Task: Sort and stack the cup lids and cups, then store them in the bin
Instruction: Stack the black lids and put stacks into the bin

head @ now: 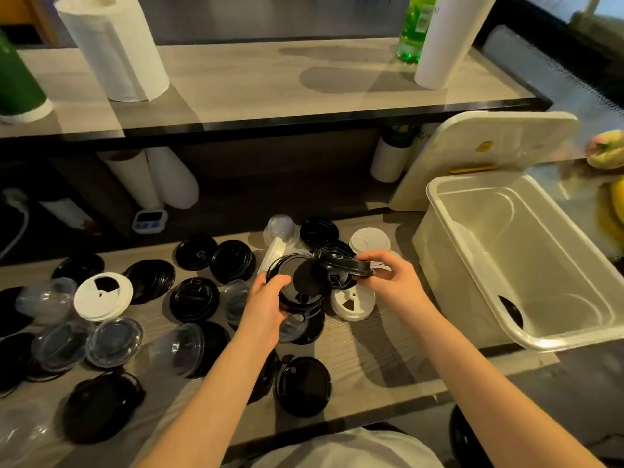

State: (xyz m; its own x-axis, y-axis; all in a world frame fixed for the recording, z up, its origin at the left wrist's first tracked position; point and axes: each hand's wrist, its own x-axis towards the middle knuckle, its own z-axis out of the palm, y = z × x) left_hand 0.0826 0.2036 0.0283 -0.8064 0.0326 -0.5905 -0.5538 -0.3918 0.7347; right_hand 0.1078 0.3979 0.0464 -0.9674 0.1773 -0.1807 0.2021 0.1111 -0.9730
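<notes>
A: Black lid [511,312] in the bin [472,194], how much shows?
B: Only an edge, rest hidden behind the near wall.
A: Left hand [266,300]?
B: Covers pt of the black lid stack [300,282]; can't count lids.
A: Fruit [607,150] far right?
B: Cut off by frame edge, blurry.

Work area: two-tier wood-grain counter.
Lower counter [378,359] fronts a raised shelf [256,82] with dark edging. A paper towel roll [114,45] stands upright on the shelf; light reflects off its surface.
</notes>
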